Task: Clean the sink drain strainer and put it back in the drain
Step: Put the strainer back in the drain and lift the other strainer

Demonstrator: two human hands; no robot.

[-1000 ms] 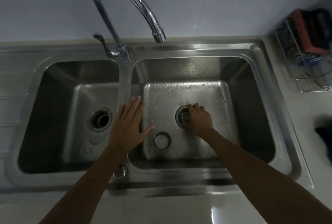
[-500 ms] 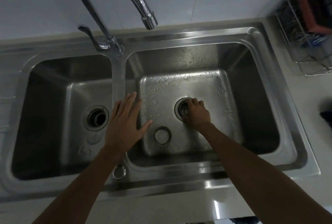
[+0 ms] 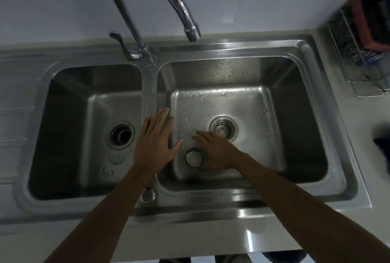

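The perforated metal strainer [image 3: 222,130] sits in the drain of the right basin [image 3: 295,115]. My right hand [image 3: 215,148] lies just left of and below the drain, fingers extended over the basin floor, and holds nothing. A round metal stopper [image 3: 193,157] lies on the basin floor, close against that hand's thumb side. My left hand [image 3: 155,140] rests flat with spread fingers on the divider between the two basins.
The left basin [image 3: 69,136] has an open dark drain [image 3: 120,135]. A chrome faucet [image 3: 190,28] arches over the right basin, its lever [image 3: 120,41] behind the divider. A wire rack [image 3: 363,58] with sponges stands on the counter at right; a dark cloth [image 3: 383,144] lies at the right edge.
My right hand has come off the strainer and moved left and nearer, beside the stopper. The strainer now shows uncovered in the drain. The left hand has stayed on the divider.
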